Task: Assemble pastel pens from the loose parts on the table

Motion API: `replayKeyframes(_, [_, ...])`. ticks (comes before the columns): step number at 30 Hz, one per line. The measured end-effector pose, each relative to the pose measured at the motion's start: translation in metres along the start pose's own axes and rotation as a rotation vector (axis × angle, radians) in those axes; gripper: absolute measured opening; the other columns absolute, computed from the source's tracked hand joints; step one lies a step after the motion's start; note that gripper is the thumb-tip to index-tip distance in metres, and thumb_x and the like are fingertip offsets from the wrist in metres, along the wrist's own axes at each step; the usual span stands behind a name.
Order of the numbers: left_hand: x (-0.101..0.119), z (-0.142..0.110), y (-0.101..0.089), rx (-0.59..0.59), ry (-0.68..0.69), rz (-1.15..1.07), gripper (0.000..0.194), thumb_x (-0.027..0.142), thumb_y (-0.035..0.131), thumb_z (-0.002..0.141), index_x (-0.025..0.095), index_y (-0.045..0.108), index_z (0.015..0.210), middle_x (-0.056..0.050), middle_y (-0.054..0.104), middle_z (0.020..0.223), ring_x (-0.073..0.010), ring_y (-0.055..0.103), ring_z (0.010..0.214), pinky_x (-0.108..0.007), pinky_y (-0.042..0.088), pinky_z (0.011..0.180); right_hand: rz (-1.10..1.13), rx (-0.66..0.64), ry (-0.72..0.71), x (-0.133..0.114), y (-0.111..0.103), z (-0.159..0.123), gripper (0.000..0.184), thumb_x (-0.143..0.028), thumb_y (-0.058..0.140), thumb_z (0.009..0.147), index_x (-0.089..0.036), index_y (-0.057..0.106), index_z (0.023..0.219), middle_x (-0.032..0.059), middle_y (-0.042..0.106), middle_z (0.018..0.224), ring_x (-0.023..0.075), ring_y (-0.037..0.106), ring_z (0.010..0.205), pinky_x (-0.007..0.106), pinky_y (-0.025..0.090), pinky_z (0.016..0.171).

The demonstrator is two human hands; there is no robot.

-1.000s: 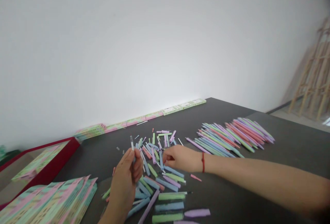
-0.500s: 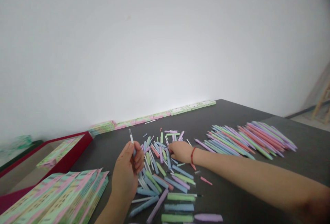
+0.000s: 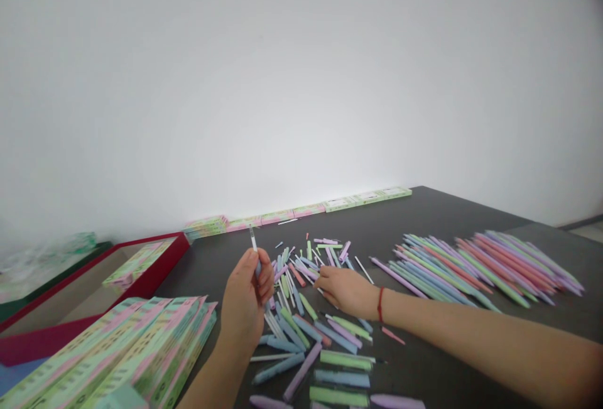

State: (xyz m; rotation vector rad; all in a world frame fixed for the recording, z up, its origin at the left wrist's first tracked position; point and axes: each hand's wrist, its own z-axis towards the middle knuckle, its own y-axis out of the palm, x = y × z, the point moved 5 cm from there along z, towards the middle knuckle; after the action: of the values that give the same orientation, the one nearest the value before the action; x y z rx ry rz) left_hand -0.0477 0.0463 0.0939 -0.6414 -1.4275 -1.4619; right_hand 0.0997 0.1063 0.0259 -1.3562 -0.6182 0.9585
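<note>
My left hand (image 3: 249, 296) is closed around a half-assembled pen (image 3: 255, 247), held upright. A thin white refill with a clear end sticks up from its bluish barrel, and my fingers hide the lower part. My right hand (image 3: 348, 289), with a red cord bracelet on the wrist, reaches down into a loose pile of pen parts (image 3: 301, 330). Its fingers are bent, their tips out of sight, so I cannot see whether they pinch a part. Green, blue, purple and pink barrels and caps make up the pile, mixed with white refills (image 3: 364, 269).
To the right, pastel pens (image 3: 438, 271) lie in a wide heap on the dark table (image 3: 466, 352). Stacked printed cartons (image 3: 117, 352) stand at front left, beside a red-edged box (image 3: 155, 264) with cartons inside. More flat cartons (image 3: 306, 210) line the white wall (image 3: 301, 82).
The view has swung slightly left, so things appear farther right. My right hand has shifted a little nearer over the pile. The left still holds the pen upright.
</note>
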Motion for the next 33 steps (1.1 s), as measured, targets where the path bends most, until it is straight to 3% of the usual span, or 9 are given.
replayKeyframes(3, [-0.004,0.000,0.001,-0.001,-0.008,0.009,0.020,0.033,0.052,0.083,0.019,0.049,0.069,0.009,0.030,0.048,-0.0052,0.022,0.039,-0.013,0.018,0.035,0.017,0.022,-0.006,-0.022,-0.001,0.004,0.020,-0.030,0.050,0.086,-0.017,0.062,0.096,0.0066,0.060,0.094,0.0194,0.058,0.086,0.029,0.042,0.071])
replayKeyframes(7, [-0.013,-0.002,0.002,-0.007,-0.040,0.029,0.022,0.036,0.055,0.080,0.018,0.049,0.069,0.010,0.032,0.048,-0.0045,0.023,0.037,-0.013,0.018,0.034,0.005,0.027,0.004,-0.056,0.012,0.019,0.035,-0.046,0.058,0.077,-0.014,0.061,0.090,0.0083,0.062,0.091,0.0232,0.059,0.082,0.031,0.044,0.067])
replayKeyframes(11, [-0.020,-0.003,0.001,-0.015,-0.067,0.042,0.023,0.036,0.057,0.079,0.018,0.049,0.068,0.010,0.033,0.047,-0.0036,0.023,0.036,-0.013,0.017,0.034,-0.021,0.029,0.024,-0.068,0.024,0.027,0.035,-0.038,0.062,0.072,-0.010,0.059,0.093,0.0125,0.062,0.093,0.0259,0.059,0.082,0.033,0.046,0.066])
replayKeyframes(20, [-0.040,-0.005,0.001,-0.060,-0.184,0.038,0.023,0.036,0.056,0.079,0.017,0.050,0.068,0.009,0.036,0.047,-0.0036,0.024,0.037,-0.012,0.019,0.034,-0.066,0.043,-0.096,-0.071,0.031,0.020,0.014,-0.018,0.050,0.080,-0.013,0.060,0.088,0.0107,0.063,0.089,0.0232,0.055,0.084,0.033,0.042,0.071])
replayKeyframes(27, [-0.057,-0.007,0.001,-0.188,-0.383,0.020,0.023,0.039,0.054,0.080,0.018,0.049,0.071,0.010,0.031,0.049,-0.0039,0.020,0.037,-0.013,0.017,0.033,0.360,0.164,-0.084,-0.041,0.006,-0.005,0.015,-0.028,0.069,0.068,-0.018,0.059,0.073,0.0023,0.061,0.086,0.0183,0.054,0.086,0.028,0.038,0.078])
replayKeyframes(33, [-0.070,-0.008,-0.002,-0.196,-0.410,0.108,0.025,0.042,0.055,0.077,0.018,0.053,0.072,0.010,0.036,0.046,-0.0037,0.022,0.035,-0.014,0.014,0.032,0.996,0.045,0.116,-0.017,0.002,-0.024,0.013,-0.030,0.061,0.077,-0.018,0.056,0.078,-0.0053,0.060,0.064,0.0106,0.052,0.061,0.021,0.036,0.058])
